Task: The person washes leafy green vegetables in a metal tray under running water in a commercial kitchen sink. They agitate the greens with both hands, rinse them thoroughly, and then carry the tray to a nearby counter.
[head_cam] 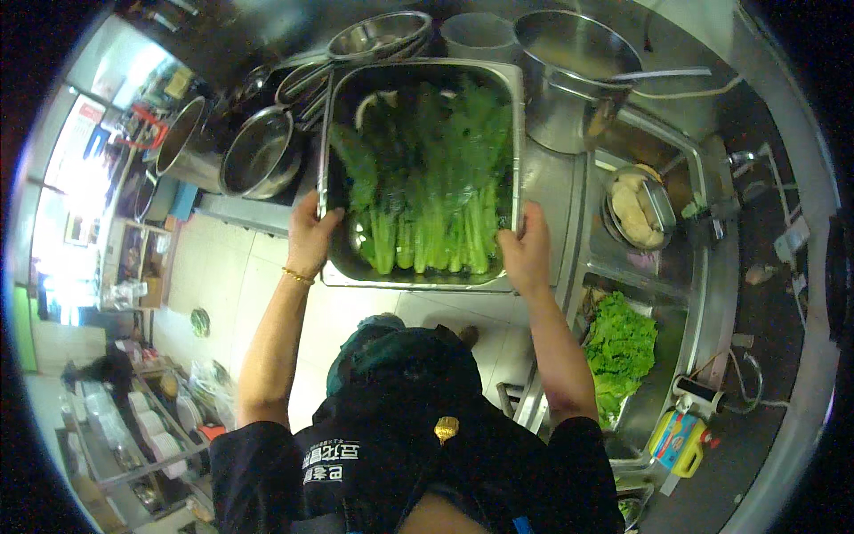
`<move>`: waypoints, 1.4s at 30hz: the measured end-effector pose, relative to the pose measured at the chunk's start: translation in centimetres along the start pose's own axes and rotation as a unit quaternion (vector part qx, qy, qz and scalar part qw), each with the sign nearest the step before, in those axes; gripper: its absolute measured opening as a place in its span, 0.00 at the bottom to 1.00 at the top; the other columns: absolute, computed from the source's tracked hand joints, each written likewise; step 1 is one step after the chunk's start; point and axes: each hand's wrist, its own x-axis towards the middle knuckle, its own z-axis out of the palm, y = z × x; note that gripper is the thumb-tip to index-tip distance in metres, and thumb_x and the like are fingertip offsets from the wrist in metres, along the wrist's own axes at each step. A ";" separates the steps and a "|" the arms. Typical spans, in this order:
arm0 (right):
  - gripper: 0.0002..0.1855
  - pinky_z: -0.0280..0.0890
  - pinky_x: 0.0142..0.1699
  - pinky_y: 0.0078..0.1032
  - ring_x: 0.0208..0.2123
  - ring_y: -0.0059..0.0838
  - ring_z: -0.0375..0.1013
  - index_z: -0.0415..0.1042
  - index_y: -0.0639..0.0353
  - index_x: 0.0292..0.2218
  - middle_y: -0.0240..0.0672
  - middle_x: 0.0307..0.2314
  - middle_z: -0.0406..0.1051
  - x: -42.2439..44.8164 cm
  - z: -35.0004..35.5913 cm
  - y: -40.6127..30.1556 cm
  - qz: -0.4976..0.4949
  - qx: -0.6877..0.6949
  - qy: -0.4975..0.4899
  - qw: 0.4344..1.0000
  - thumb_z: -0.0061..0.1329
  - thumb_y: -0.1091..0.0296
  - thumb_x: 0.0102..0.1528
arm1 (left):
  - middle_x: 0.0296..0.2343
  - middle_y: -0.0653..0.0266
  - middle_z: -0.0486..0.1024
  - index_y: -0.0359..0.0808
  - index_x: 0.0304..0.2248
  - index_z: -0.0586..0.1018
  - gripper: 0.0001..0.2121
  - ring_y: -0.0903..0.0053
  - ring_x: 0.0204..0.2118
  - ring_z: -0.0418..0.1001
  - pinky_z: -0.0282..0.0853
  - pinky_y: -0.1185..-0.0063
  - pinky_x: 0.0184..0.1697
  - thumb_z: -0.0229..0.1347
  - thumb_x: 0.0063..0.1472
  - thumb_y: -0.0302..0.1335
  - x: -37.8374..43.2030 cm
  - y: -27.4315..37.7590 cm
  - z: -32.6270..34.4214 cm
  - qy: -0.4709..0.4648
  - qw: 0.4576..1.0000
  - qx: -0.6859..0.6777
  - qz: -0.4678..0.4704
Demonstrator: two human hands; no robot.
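Observation:
A deep rectangular stainless-steel pan is held up in front of my body. Green leafy stalks, celery-like, lie in it side by side, their pale cut ends towards me and the dark leaves at the far end. Around the pan's left rim my left hand is closed, the thumb over the edge. My right hand grips the opposite rim in the same way. Whether the pan's far part rests on the steel counter cannot be told.
Behind the pan stand a large stockpot and stacked steel bowls. More pots crowd the left. Along the right, a sink holds lettuce, with a bowl of pale peeled food beyond and a yellow detergent jug beside it.

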 end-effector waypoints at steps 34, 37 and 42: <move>0.15 0.59 0.39 0.22 0.31 0.25 0.63 0.63 0.65 0.35 0.35 0.27 0.62 14.7 -4.0 4.1 -0.095 -0.061 -0.598 0.794 0.42 0.76 0.42 | 0.35 0.64 0.72 0.30 0.40 0.71 0.17 0.78 0.38 0.68 0.63 0.79 0.43 0.55 0.52 0.29 -22.2 3.3 19.6 0.368 0.798 -0.416 -0.236; 0.25 0.56 0.51 0.31 0.48 0.42 0.61 0.58 0.65 0.44 0.47 0.46 0.61 13.7 -5.1 2.9 -0.257 -0.242 -0.493 0.795 0.50 0.66 0.46 | 0.33 0.65 0.72 0.30 0.39 0.71 0.15 0.77 0.36 0.69 0.63 0.79 0.42 0.55 0.50 0.26 -21.6 2.7 22.8 0.347 0.787 -0.463 -0.214; 0.48 0.39 0.59 0.48 0.59 0.49 0.41 0.47 0.62 0.57 0.51 0.56 0.42 4.8 -4.8 -0.8 -0.297 -0.346 -0.373 0.808 0.43 0.34 0.46 | 0.40 0.63 0.67 0.31 0.46 0.63 0.22 0.76 0.41 0.66 0.61 0.78 0.46 0.53 0.50 0.18 -19.5 0.7 21.9 0.255 0.821 -0.444 -0.252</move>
